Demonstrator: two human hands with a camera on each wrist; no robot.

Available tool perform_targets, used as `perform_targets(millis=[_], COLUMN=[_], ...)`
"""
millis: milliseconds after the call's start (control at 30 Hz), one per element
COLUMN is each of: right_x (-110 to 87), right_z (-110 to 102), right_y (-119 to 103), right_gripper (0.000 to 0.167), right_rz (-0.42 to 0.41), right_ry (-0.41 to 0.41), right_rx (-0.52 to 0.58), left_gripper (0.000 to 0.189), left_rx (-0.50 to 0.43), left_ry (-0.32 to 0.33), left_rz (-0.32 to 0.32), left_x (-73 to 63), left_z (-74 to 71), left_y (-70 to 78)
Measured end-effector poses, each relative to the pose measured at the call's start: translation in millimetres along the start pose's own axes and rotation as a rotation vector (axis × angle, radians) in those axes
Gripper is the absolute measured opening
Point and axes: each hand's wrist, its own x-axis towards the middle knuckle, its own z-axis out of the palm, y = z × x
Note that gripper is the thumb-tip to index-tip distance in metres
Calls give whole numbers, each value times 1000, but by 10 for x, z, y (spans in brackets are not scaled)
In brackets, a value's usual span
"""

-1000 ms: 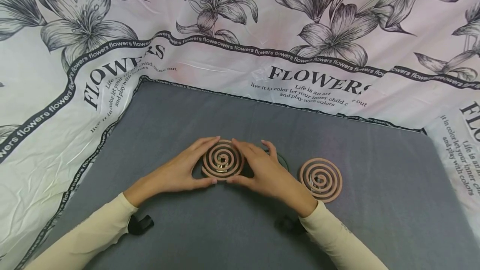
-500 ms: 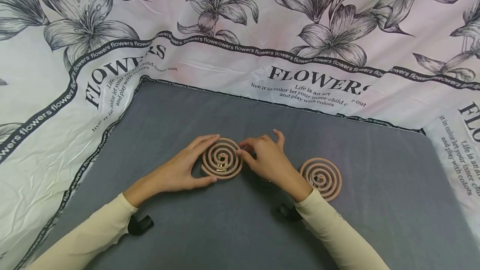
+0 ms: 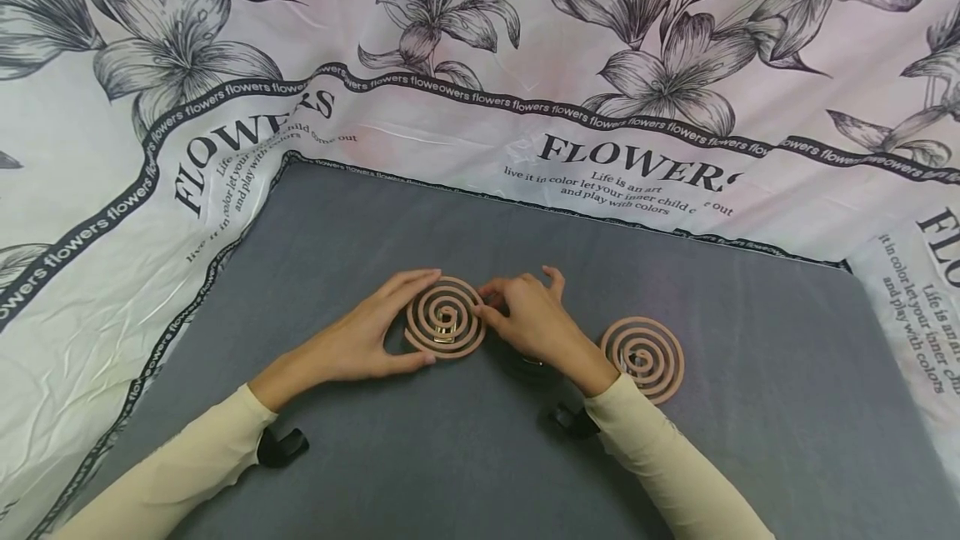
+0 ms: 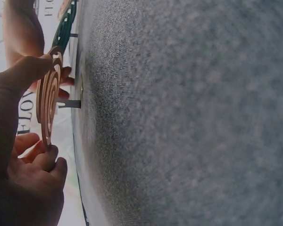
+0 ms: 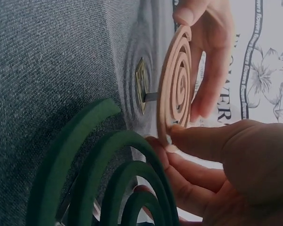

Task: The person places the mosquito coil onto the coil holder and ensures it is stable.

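A brown mosquito coil (image 3: 447, 317) sits on a small metal stand (image 5: 141, 87), its prong rising to the coil's middle. My left hand (image 3: 360, 332) spans this coil from the left, with fingers at the far rim and thumb at the near rim. From the right, my right hand (image 3: 536, 322) pinches the coil's edge between thumb and index finger. A dark green mosquito coil (image 5: 49, 179) lies beneath my right hand, mostly hidden in the head view; the left wrist view shows a prong under it too.
Another brown mosquito coil (image 3: 667, 332) stands to the right, near my right forearm. All sit on a grey cloth-covered table (image 3: 420, 457). A white flower-printed sheet (image 3: 465, 123) rises behind the back edge and down the left side.
My right hand has gone from spanning the brown coil's right side to pinching its right edge, and now covers more of the green coil. The left hand has kept its place.
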Motion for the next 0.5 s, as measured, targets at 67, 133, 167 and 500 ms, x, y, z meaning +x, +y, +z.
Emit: perform_targets(millis=[67,133,167,500], right_x=[6,13,16,17], right_z=[0,-1,-2,-86], right_y=[6,14,20,108], right_gripper=[25,23,22,17], right_rz=[9,12,13,-75], right_ry=[2,9,14,24], right_rx=[19,41,53,322], left_gripper=[104,105,105,114], left_rx=[-4,-8,-10,-15], left_ry=[-3,-3,-1,54], left_rz=[-7,-15,-15,6], left_x=[-5,-9,-10,-54], left_z=[1,-1,-3,-57], left_y=[-6,-8,-6,45])
